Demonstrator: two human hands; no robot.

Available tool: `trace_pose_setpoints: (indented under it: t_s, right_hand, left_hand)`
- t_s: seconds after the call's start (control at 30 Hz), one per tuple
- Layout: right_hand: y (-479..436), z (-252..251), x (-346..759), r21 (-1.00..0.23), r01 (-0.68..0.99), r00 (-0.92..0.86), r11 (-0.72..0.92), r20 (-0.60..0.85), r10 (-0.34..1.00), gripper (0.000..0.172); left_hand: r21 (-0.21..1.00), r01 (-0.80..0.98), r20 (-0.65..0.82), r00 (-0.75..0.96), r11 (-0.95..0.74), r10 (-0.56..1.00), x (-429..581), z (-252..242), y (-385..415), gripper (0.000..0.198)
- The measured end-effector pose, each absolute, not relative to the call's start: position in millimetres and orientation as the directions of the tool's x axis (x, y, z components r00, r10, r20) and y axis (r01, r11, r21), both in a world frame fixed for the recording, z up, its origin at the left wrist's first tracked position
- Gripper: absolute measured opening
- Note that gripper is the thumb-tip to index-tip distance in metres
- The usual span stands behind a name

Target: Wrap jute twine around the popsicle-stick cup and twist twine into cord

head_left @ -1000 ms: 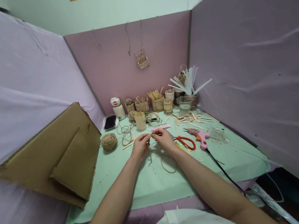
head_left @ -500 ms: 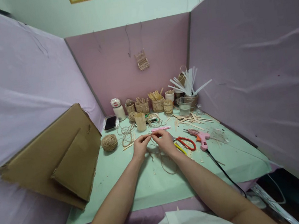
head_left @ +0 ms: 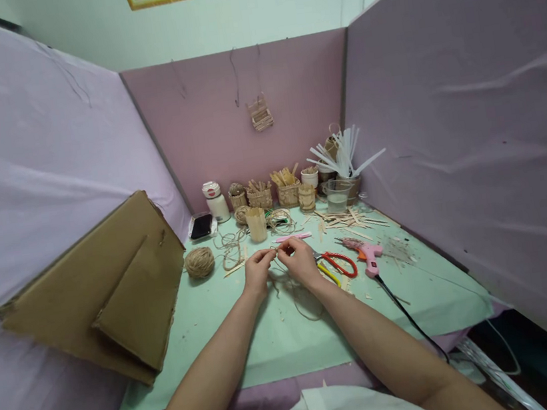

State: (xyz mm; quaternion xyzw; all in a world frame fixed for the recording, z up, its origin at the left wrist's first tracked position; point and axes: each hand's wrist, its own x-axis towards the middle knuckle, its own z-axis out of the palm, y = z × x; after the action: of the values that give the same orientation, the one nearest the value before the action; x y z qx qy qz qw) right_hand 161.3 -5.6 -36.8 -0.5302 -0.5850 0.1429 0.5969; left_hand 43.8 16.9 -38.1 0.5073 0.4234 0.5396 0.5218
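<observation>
Fingertips of my left hand (head_left: pixel 259 271) and my right hand (head_left: pixel 298 259) nearly meet over the middle of the table, both closed in a pinch on thin brown twine (head_left: pixel 301 309). Loose ends of it hang below the fingers, and a loop curves near my right wrist. Just right of my right hand lie red-handled scissors (head_left: pixel 340 265) and a yellow-handled tool (head_left: pixel 330 274), partly covered by the hand. A pink pen-like tool (head_left: pixel 292 237) rests beyond my fingertips. Behind them stands a small wooden-stick cup (head_left: pixel 256 224).
A twine ball (head_left: pixel 199 262) sits left, near a leaning cardboard piece (head_left: pixel 114 293). At right lies a pink glue gun (head_left: pixel 369 253) with a black cord. Thin wooden sticks (head_left: pixel 350 218), a clear water cup (head_left: pixel 337 198), stick-filled baskets (head_left: pixel 260 198), a white bottle (head_left: pixel 217 202) and a phone (head_left: pixel 201 226) line the back.
My right fingers have shifted slightly at the pinch, while the twine stays between both hands. The whole view has tilted up a little.
</observation>
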Motion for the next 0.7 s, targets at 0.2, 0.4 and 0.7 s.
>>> trace_pose_setpoints:
  t_s: [0.2,0.4,0.7]
  right_hand:
    - [-2,-36,161,-0.927,0.202,0.279,0.318,0.365,0.888,0.012]
    - [0,-37,164,-0.952,0.155,0.214,0.265,0.294,0.932,0.019]
    - [6,-43,167,-0.933,0.243,0.295,0.266,0.332,0.896,0.016]
  left_hand:
    - [0.896,-0.379,-0.130,0.277,0.232,0.952,44,-37,17,0.024]
    - [0.980,-0.190,0.095,0.181,-0.060,0.979,44,-36,14,0.028]
    - [0.931,0.182,0.267,0.246,-0.315,0.932,42,-33,13,0.021]
